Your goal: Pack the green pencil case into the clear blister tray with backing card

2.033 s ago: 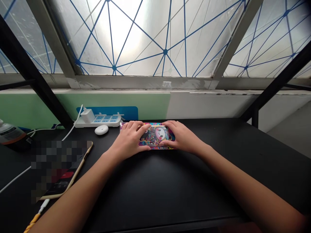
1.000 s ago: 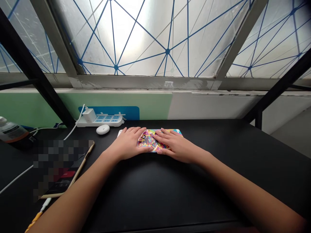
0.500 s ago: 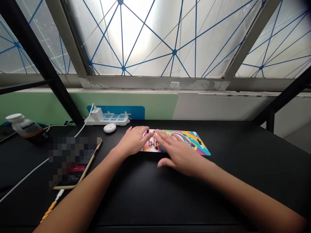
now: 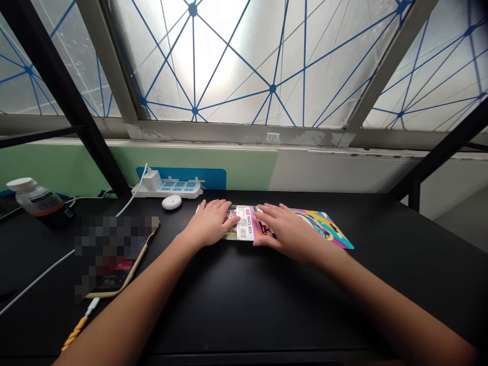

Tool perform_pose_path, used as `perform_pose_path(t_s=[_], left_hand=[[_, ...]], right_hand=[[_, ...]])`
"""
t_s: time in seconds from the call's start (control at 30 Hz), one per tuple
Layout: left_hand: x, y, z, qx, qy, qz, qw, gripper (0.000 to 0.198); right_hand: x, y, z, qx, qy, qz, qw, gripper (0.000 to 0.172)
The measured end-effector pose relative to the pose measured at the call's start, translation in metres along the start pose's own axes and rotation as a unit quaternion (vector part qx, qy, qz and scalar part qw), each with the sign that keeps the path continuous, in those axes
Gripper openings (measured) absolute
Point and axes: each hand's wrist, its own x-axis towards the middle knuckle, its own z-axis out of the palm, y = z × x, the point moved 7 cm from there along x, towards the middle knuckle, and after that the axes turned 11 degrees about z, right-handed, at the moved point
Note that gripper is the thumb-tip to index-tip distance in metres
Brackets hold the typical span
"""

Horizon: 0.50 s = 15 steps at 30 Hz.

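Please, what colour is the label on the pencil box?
The label is white with dark print, and it shows best in the head view.

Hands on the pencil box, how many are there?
2: the left hand on the left end of the pencil box, and the right hand across its middle.
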Motion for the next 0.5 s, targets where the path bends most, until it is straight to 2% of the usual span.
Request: perform_pose_path(t_s=[0.07, 0.1, 0.2, 0.3, 0.5], left_hand=[[-0.001, 0.001, 0.002, 0.008, -0.003, 0.012, 1.000, 0.069], [-0.001, 0.000, 0.003, 0.006, -0.011, 0.020, 1.000, 0.070], [-0.001, -0.006, 0.008, -0.008, -0.045, 0.031, 0.998, 0.073], [0.002, -0.014, 0.008, -0.013, -0.056, 0.024, 0.998, 0.075], [0.007, -0.023, 0.009, -0.024, -0.057, 0.027, 0.998, 0.075]], right_hand=[[0.003, -0.017, 0.015, -0.020, 0.018, -0.032, 0.999, 0.083], [0.005, -0.023, 0.022, -0.024, 0.018, -0.044, 0.999, 0.084], [0.008, -0.025, 0.034, -0.029, 0.014, -0.058, 0.998, 0.065], [0.004, -0.012, 0.033, -0.022, 0.019, -0.066, 0.997, 0.054], [-0.022, 0.034, 0.029, -0.016, 0.038, -0.055, 0.998, 0.055]])
